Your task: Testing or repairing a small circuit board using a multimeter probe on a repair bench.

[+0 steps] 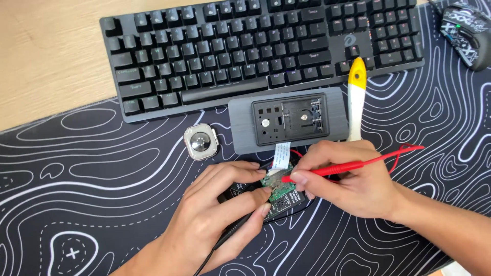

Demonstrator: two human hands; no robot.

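The right hand (pixel 353 181) pinches a red test probe (pixel 327 170) between thumb and fingers, closed around it like a pen. The probe's long axis runs nearly level, from the red lead (pixel 404 152) trailing off to the right, leftward to its tip, which sits on or just above a small green circuit board (pixel 279 188). The left hand (pixel 225 209) comes in from the lower left, fingers curled around a black probe (pixel 238 229) whose cable leaves toward the bottom edge; its fingertips rest at the left edge of the same board, so the two probe tips meet from opposite sides with the board between them. Whether the black tip touches the board cannot be told, as the fingers hide it.

The board lies on a dark rectangular device or base (pixel 286 204), mostly covered by both hands. A pale flat ribbon cable (pixel 281 155) runs from the board up to a grey fixture with a black recessed tray (pixel 287 120) just behind it.

Close to the left of the fixture lies a watch case (pixel 201 141), face down, near the left hand's fingers but apart from them. A white-and-yellow pry tool (pixel 356 97) lies upright beside the fixture's right edge, just above the right hand. Farther back sit a black keyboard (pixel 255 46) and a patterned mouse (pixel 468 33), all on a black desk mat with white contour lines (pixel 102 168) over the wooden table (pixel 46 56).
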